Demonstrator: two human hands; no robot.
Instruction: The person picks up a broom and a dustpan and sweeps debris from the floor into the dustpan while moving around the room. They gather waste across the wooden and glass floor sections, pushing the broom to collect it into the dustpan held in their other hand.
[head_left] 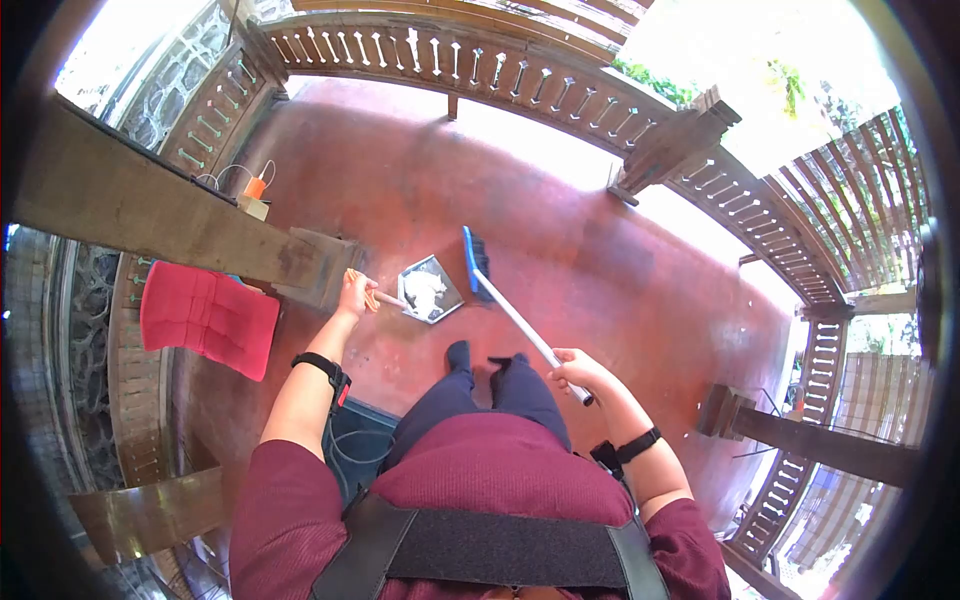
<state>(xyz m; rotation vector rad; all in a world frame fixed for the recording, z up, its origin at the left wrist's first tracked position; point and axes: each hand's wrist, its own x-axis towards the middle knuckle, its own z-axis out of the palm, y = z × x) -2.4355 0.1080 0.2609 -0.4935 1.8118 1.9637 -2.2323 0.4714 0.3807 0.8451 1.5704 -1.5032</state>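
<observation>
My left hand (356, 293) is closed round the handle of a dustpan (446, 305), whose metal-looking pan holds a pile of white, crumpled-looking debris (424, 290). In my right hand (578, 371) is the pale pole of a broom (522, 322), gripped near its top end. The broom's blue head with dark bristles (476, 262) rests on the red floor just right of the pan, a small gap between them. Both tools are in front of my feet.
A thick wooden post (318, 270) stands close beside my left hand. A red cushion (210, 316) lies on a bench at left. An orange plug-like item (254, 188) with a white cord sits behind the post. Wooden railings (520, 80) edge the red floor (400, 170).
</observation>
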